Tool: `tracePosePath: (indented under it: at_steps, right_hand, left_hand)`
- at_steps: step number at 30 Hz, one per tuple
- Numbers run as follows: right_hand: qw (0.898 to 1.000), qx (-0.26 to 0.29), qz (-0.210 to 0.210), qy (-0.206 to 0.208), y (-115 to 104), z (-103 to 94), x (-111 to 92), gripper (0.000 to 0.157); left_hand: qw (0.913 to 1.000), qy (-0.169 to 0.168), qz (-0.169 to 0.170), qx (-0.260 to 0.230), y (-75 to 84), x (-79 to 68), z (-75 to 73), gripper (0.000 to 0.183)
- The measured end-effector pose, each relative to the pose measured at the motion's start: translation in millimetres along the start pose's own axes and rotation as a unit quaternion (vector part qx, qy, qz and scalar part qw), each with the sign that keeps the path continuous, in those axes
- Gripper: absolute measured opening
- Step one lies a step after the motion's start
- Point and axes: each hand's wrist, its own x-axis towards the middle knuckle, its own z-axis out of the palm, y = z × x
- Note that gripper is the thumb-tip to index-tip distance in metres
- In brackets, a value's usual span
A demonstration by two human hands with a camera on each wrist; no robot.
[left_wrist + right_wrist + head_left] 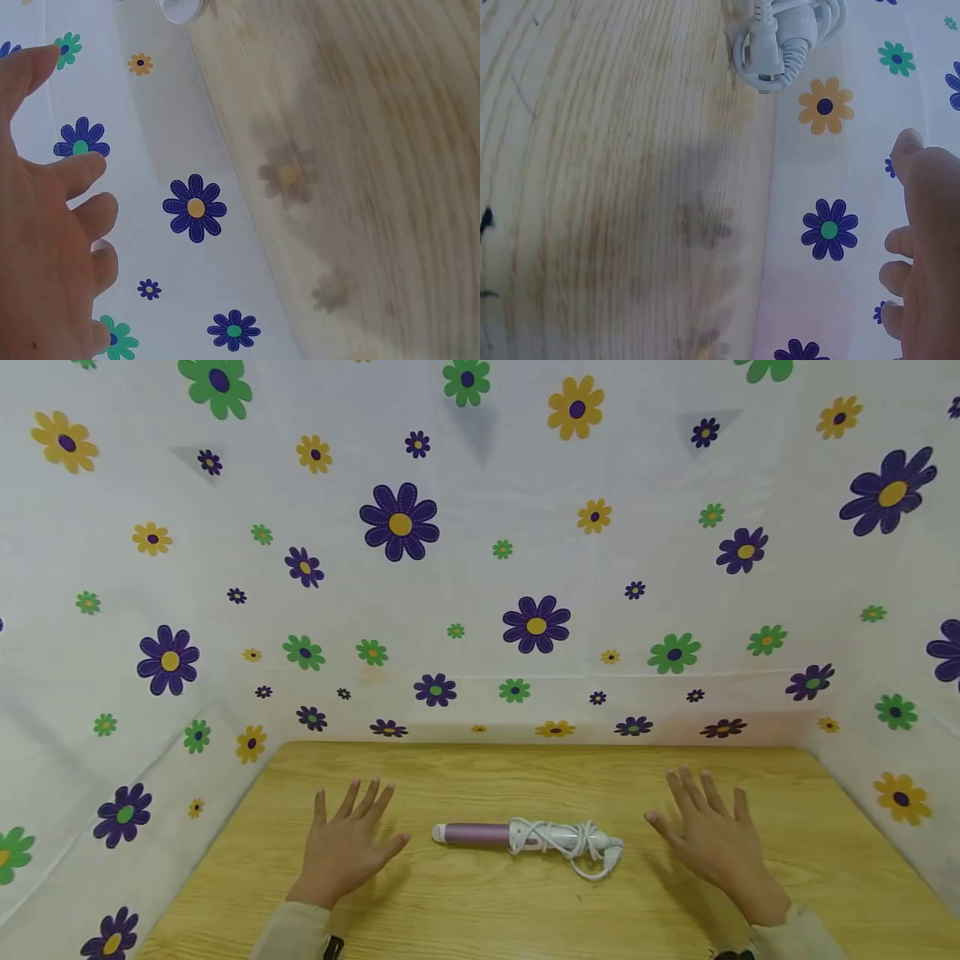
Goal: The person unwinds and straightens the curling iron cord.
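Observation:
A curling iron (477,835) with a pink barrel and white handle lies on the wooden table between my hands. Its white cord (577,842) is wound around the handle, and the plug end hangs at the right; the right wrist view shows the wound cord and plug (765,45) too. My left hand (347,843) is held with fingers spread, to the left of the barrel tip and apart from it. To the right of the plug, my right hand (712,839) is likewise spread, holding nothing. In the left wrist view only the white tip (180,7) shows.
The wooden table (465,918) has a pale grain and ends at a white cloth (480,577) printed with purple, green and yellow flowers. That cloth rises behind the table and along both sides.

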Motion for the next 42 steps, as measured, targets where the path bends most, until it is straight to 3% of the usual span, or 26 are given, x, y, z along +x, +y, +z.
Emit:
tracePosePath:
  at_steps: [9, 14, 17, 22, 25, 28, 32, 35, 37, 42]
  right_hand:
    - [1.000, -0.010, -0.012, 0.007, -2.5, -5.3, 1.9, 0.084]
    - [0.999, -0.025, -0.027, -0.006, -10.1, -8.4, 2.9, 0.083]
    - [0.998, -0.042, -0.042, -0.006, -15.8, -7.5, 2.1, 0.079]
    - [0.995, -0.059, -0.080, 0.002, -21.3, -0.3, -2.6, 0.069]
    - [0.993, -0.061, -0.103, 0.003, -24.0, 5.1, -6.4, 0.065]
    - [0.992, -0.019, -0.122, -0.015, -29.3, 7.8, -9.2, 0.063]
    - [0.984, 0.092, -0.131, -0.076, -39.0, 8.6, -11.6, 0.057]
    - [0.969, 0.166, -0.151, -0.103, -42.0, 11.8, -12.3, 0.049]
    - [0.960, 0.193, -0.169, -0.109, -41.6, 14.7, -12.5, 0.043]
    - [0.949, 0.224, -0.193, -0.111, -37.2, 19.6, -10.5, 0.033]
  left_hand:
    - [0.9995, 0.003, 0.028, 0.010, 13.4, 16.4, 1.4, 0.077]
    - [0.9984, -0.027, 0.049, -0.002, 28.8, 28.2, 1.6, 0.078]
    - [0.9962, -0.032, 0.081, -0.007, 38.2, 35.8, 1.2, 0.077]
    - [0.9891, -0.005, 0.147, -0.004, 49.6, 46.1, 3.4, 0.071]
    - [0.9850, -0.005, 0.168, -0.037, 54.2, 49.4, 5.1, 0.070]
    - [0.9813, -0.022, 0.173, -0.082, 57.2, 52.6, 6.9, 0.070]
    - [0.9751, -0.050, 0.164, -0.140, 58.5, 55.7, 9.9, 0.071]
    - [0.9652, -0.070, 0.152, -0.201, 58.1, 57.9, 15.3, 0.071]
    - [0.9523, -0.091, 0.140, -0.255, 57.3, 58.8, 20.4, 0.071]
    - [0.9053, -0.161, 0.107, -0.378, 56.5, 62.5, 28.8, 0.067]
